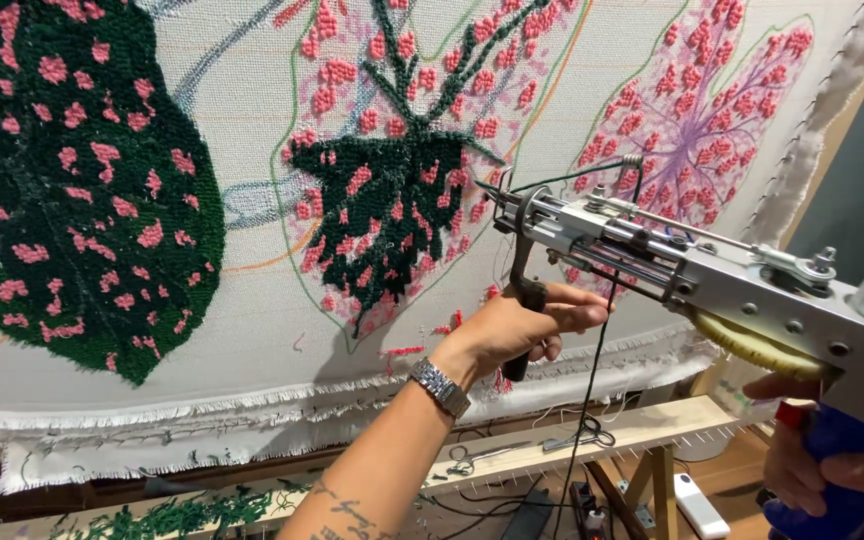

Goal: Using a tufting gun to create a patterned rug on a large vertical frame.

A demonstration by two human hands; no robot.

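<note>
my left hand (517,325) clenches the tufting gun (712,285)'s front handle, right hand (832,480) grasping its blue grip lower right; feels heavy, rigid.

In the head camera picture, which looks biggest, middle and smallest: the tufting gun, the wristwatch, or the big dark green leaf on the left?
1. Dark green leaf
2. Tufting gun, though it is nearer the camera
3. Wristwatch

Wooden frame rail (652,425) runs below the work, with scissors (477,455) and a second pair (582,437) lying on it. White remote-shaped device (700,507) rests lower right. Green yarn scraps (167,517) lie lower left.
</note>
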